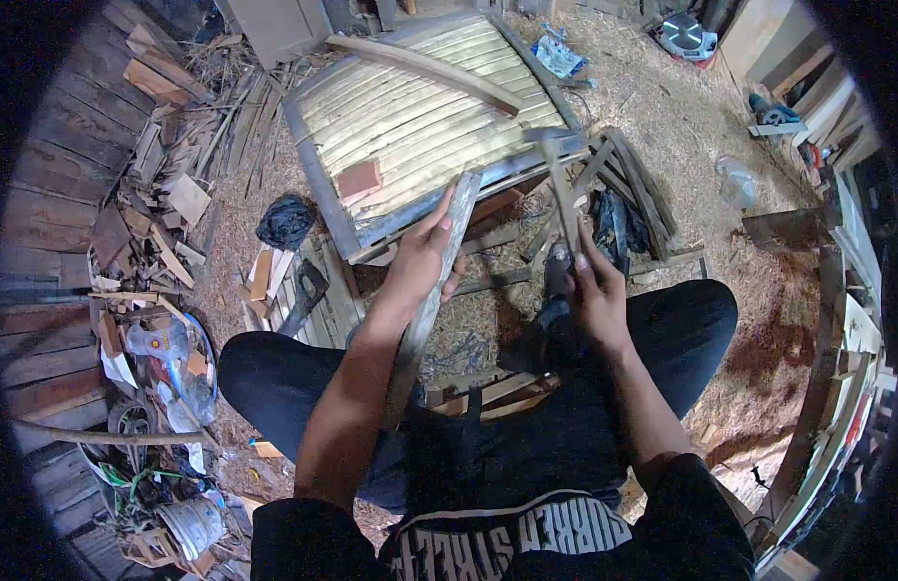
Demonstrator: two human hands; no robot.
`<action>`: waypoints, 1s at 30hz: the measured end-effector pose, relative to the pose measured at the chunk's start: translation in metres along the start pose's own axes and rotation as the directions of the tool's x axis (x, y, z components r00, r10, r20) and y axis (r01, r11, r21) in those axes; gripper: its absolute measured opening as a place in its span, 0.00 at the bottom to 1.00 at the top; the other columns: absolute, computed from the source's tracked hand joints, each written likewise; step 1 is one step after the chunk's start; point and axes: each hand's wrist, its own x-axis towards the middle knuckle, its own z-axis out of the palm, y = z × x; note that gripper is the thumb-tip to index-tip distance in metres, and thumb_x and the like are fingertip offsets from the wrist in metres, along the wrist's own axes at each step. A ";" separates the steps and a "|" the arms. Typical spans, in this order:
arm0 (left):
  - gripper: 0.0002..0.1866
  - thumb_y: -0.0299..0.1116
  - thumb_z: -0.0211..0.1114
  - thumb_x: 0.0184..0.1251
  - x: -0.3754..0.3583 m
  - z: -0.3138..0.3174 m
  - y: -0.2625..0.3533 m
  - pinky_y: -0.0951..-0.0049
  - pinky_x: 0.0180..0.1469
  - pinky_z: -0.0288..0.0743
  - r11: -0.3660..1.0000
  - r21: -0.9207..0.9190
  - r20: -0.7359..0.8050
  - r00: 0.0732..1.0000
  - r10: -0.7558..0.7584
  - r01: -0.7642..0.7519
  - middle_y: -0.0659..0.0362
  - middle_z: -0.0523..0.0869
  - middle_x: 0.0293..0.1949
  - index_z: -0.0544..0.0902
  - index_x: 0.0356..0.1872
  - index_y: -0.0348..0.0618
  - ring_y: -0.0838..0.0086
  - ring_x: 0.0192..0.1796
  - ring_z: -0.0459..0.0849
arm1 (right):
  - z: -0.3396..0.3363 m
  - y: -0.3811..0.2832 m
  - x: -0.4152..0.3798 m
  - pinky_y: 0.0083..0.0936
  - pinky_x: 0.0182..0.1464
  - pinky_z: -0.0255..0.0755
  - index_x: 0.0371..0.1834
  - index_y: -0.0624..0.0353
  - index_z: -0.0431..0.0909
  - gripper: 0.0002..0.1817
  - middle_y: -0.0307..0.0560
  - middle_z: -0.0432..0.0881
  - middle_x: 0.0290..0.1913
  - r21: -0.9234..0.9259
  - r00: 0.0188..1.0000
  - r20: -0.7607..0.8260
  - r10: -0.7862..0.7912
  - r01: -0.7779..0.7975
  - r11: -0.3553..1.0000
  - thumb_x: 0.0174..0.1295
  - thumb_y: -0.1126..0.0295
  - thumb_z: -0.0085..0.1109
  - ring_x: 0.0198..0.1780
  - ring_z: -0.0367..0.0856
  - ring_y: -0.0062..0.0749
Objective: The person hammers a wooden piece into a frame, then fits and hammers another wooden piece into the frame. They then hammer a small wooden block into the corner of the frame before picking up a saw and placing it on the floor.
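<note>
My left hand [425, 261] is wrapped round a rough grey wooden strip [437, 290], which runs from between my legs up to the front edge of the slatted panel. On the right, my right hand [598, 290] grips the wooden handle of a hammer [562, 189]; its head, smeared by motion, is up over the panel's corner. The slatted panel [420, 107], pale boards in a dark frame, lies beyond both hands. A loose batten [425, 70] rests across it, and a reddish-brown block [359, 179] sits near its left side.
Wood scraps [139, 223] are heaped at the left, with a black plastic bag [286, 222] beside them. Dark battens [642, 184] lie right of the panel. A circular saw [686, 39] stands at the back right. Wood shavings [652, 107] cover the floor.
</note>
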 end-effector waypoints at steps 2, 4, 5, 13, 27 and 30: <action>0.27 0.44 0.44 0.91 -0.002 0.000 0.003 0.73 0.19 0.67 1.000 0.001 0.026 1.000 0.003 -0.003 0.61 0.75 0.22 0.58 0.85 0.67 0.78 0.17 0.67 | -0.009 0.029 0.007 0.25 0.72 0.63 0.79 0.60 0.68 0.25 0.57 0.79 0.72 -0.199 0.993 -0.039 -0.115 0.105 0.974 0.81 0.77 0.47 0.71 0.75 0.31; 0.27 0.44 0.44 0.91 -0.001 -0.001 0.003 0.73 0.19 0.67 1.000 0.004 0.002 1.000 -0.007 0.007 0.61 0.75 0.21 0.58 0.85 0.67 0.78 0.17 0.67 | -0.016 0.009 0.003 0.25 0.72 0.63 0.79 0.61 0.68 0.25 0.57 0.79 0.72 -0.275 0.993 0.097 -0.068 0.093 0.957 0.81 0.76 0.48 0.72 0.75 0.31; 0.26 0.43 0.43 0.91 0.002 -0.001 0.004 0.73 0.19 0.67 1.000 0.002 -0.027 1.000 -0.011 0.011 0.61 0.75 0.21 0.59 0.85 0.67 0.78 0.16 0.67 | -0.020 0.002 0.004 0.26 0.72 0.63 0.79 0.61 0.69 0.24 0.57 0.79 0.73 -0.352 0.973 0.231 -0.013 0.096 0.931 0.81 0.76 0.48 0.72 0.74 0.31; 0.26 0.44 0.44 0.90 0.000 -0.002 0.003 0.74 0.18 0.65 0.999 0.037 -0.032 0.999 -0.003 0.004 0.59 0.76 0.22 0.59 0.85 0.65 0.78 0.16 0.68 | -0.015 -0.006 0.004 0.29 0.77 0.59 0.79 0.64 0.67 0.25 0.55 0.76 0.75 -0.323 0.971 0.241 -0.005 0.085 0.943 0.80 0.77 0.49 0.77 0.69 0.32; 0.30 0.39 0.47 0.88 -0.001 0.017 -0.013 0.67 0.23 0.80 0.974 -0.148 -0.046 0.985 0.167 -0.172 0.59 0.77 0.27 0.54 0.86 0.62 0.72 0.20 0.76 | -0.009 0.004 -0.011 0.31 0.67 0.72 0.86 0.53 0.55 0.36 0.63 0.81 0.68 -0.405 0.915 0.190 -0.356 0.403 0.821 0.76 0.81 0.50 0.68 0.81 0.40; 0.30 0.36 0.51 0.87 -0.010 0.028 -0.005 0.64 0.21 0.82 0.978 -0.080 -0.114 0.976 0.185 -0.194 0.59 0.77 0.27 0.58 0.85 0.59 0.70 0.21 0.80 | -0.008 0.010 -0.028 0.34 0.59 0.78 0.85 0.55 0.58 0.39 0.67 0.80 0.63 -0.496 0.882 0.232 -0.411 0.470 0.730 0.70 0.87 0.51 0.54 0.86 0.59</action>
